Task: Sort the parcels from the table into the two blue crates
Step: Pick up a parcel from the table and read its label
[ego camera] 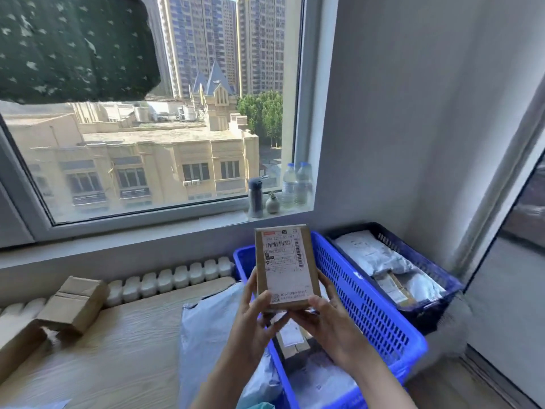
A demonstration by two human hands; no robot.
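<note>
One cardboard parcel (286,267), label side up, is held above the near blue crate (365,305). Left hand (259,317): fingers curled round the parcel's lower-left edge. Right hand (330,323): fingers wrapped round its lower-right corner. Far blue crate (442,278), just beyond the near crate, holds pale mailers. Grey mailer (206,326) and cardboard boxes (73,302) lie on the table (118,349), left of the near crate. Handling advice: read the label, pick the crate, lower the parcel flat with both hands.
</note>
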